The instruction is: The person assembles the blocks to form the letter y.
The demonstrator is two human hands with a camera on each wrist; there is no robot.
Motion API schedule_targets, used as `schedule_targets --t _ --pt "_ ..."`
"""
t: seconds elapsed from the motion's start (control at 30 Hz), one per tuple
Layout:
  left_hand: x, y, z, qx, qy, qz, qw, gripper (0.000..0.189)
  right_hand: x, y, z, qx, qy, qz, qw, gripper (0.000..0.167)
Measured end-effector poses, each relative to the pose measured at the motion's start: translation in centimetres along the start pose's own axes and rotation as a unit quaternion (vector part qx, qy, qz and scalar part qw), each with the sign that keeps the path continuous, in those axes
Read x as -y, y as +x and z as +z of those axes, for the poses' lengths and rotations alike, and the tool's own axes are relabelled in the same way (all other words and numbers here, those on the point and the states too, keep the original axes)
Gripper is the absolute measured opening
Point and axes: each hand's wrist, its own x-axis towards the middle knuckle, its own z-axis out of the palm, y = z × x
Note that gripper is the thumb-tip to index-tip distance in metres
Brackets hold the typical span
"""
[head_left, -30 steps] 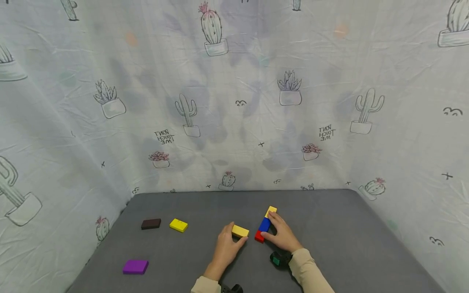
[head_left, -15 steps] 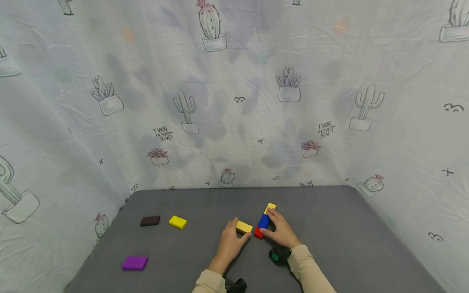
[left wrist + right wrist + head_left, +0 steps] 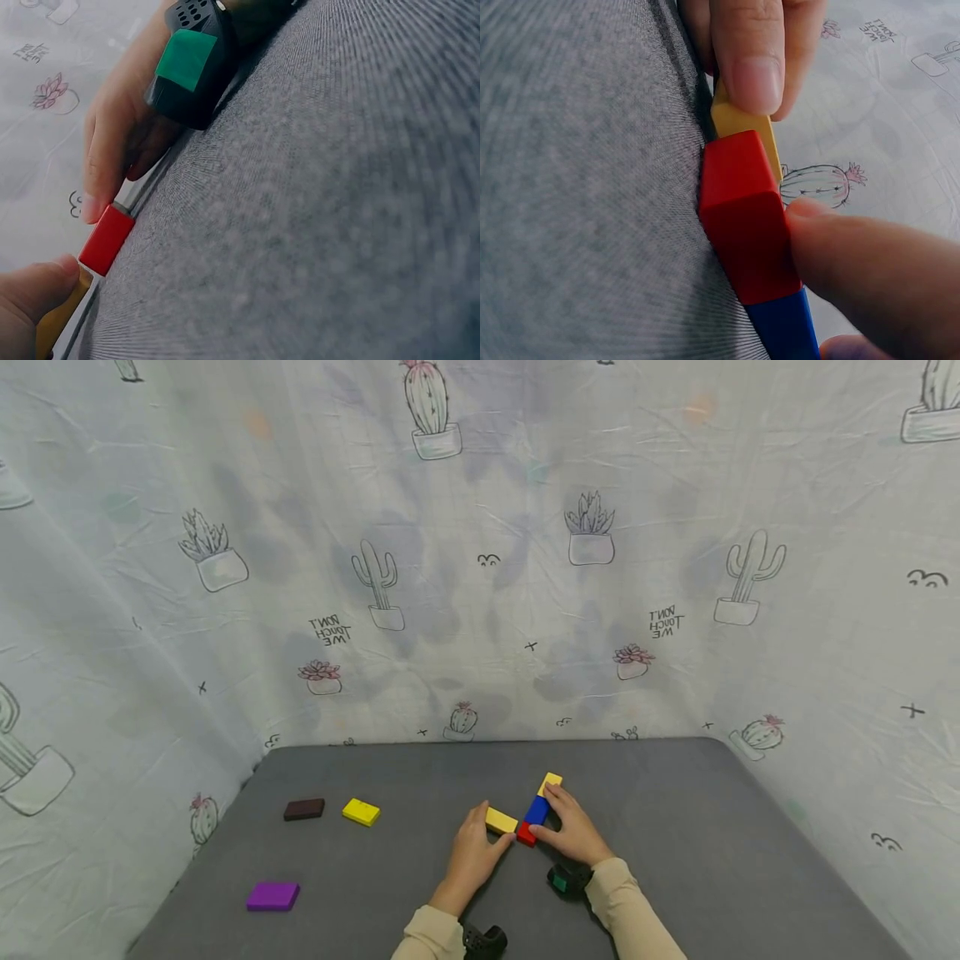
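Note:
My left hand [image 3: 471, 852] pinches a pale yellow block [image 3: 501, 821] lengthwise, thumb at its near right end and fingertips at its far left end. Just right of it, a slanting row runs away from me: a red block [image 3: 527, 835], a blue block [image 3: 536, 811] and a yellow block [image 3: 553, 780] end to end. My right hand [image 3: 577, 831] grips this row from the right, with the thumb by the red end and fingers on the far yellow one. In the right wrist view, the left-hand block's end lies right by the red block [image 3: 742, 210], partly hidden behind it.
On the left of the grey table [image 3: 712, 860] lie a dark brown block [image 3: 303, 810], a bright yellow block [image 3: 362, 812] and a purple block [image 3: 273, 897]. A cactus-print cloth [image 3: 480, 610] hangs behind and at both sides. Black devices sit at both wrists.
The left hand has slid the pale yellow block to the right, up close to the red end of the row. The right hand stays on the row. The head view has tilted slightly.

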Motion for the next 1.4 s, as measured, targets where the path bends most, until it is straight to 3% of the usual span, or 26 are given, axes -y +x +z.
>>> schedule_targets --t 0.77,1.03,1.4 --pt "-0.21 0.29 0.35 0.028 0.021 0.020 0.9992 0.072 -0.06 0.03 -0.09 0.003 -0.003 0.001 1.0000 0.081" --pt "-0.32 0.21 0.43 0.041 -0.002 0.007 0.9991 0.074 -0.07 0.09 0.05 0.003 -0.008 0.007 0.9999 0.081" --pt "-0.07 -0.29 0.48 0.033 -0.039 -0.006 0.9987 0.079 0.01 -0.01 0.05 0.001 -0.008 0.008 0.9999 0.082"
